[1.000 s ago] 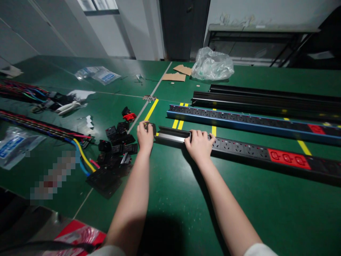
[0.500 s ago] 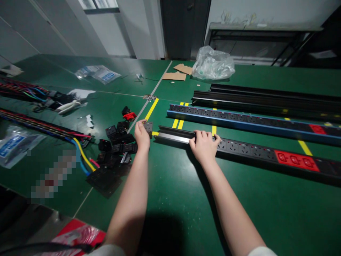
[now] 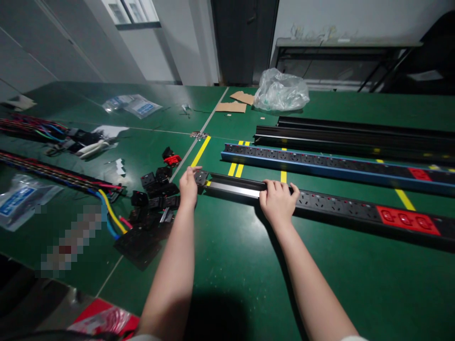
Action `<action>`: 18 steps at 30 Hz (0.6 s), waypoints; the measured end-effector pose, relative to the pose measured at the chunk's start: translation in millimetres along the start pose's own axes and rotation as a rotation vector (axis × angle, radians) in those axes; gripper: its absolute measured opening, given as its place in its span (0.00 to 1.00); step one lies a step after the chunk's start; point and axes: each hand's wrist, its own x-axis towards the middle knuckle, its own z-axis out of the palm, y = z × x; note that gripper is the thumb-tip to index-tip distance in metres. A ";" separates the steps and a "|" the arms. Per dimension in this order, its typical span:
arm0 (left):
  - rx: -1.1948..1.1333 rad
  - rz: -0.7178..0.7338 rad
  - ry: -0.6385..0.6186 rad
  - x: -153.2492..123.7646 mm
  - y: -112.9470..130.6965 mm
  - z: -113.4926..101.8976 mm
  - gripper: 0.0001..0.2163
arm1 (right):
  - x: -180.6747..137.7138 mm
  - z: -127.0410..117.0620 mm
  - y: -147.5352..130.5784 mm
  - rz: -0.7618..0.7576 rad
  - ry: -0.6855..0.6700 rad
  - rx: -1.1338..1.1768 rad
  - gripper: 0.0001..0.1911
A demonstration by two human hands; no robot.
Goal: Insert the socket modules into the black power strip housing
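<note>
Fingers closed, my left hand grips a black socket module at the left end of a long black power strip housing. The module is touching or just beside that end; which one I cannot tell. My right hand rests over the housing, thumb and fingers bent around the left end of its row of black sockets. Farther right in this row is a red socket block. Between my hands the channel holds no sockets, and its silver inner side shows.
Loose black socket modules lie left of my left hand, with wire bundles beyond. Behind the housing are a blue socket strip and black profiles. A plastic bag and cardboard pieces lie at the back.
My right hand has shifted right, and the row of sockets has slid right along the housing with it. My left hand has brought the module lower, to the housing's left end.
</note>
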 end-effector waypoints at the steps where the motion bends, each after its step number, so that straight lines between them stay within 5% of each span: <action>1: -0.006 -0.019 -0.008 -0.2 -1.3 -0.2 0.27 | -0.3 0.4 0.5 0.006 0.003 0.012 0.16; 9: 0.140 0.039 -0.020 -0.5 -7.3 0.9 0.26 | -1.0 2.8 1.1 0.023 0.025 0.045 0.16; 18: 0.029 -0.018 -0.010 -0.3 -2.9 1.2 0.26 | -0.4 3.8 1.2 0.022 0.028 0.054 0.16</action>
